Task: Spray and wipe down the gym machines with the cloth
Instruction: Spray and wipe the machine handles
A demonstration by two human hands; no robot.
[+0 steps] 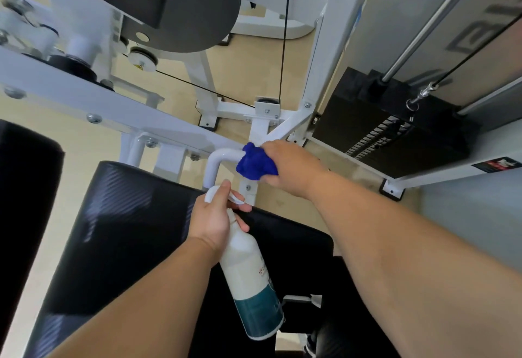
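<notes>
My right hand (pixel 288 164) is shut on a bunched blue cloth (pixel 255 163) and presses it against the end of a curved white handle tube (pixel 219 158) of the gym machine. My left hand (pixel 214 217) grips the neck of a white spray bottle with a teal base (pixel 248 273), fingers on its trigger, nozzle pointing up toward the handle. The bottle hangs over the black padded seat (pixel 127 233).
The white machine frame (pixel 84 100) crosses the upper left, with black pulley discs and cables. A black weight stack (pixel 395 128) with chrome guide rods stands at right. Another black pad (pixel 25 202) sits at the left edge. The floor is tan.
</notes>
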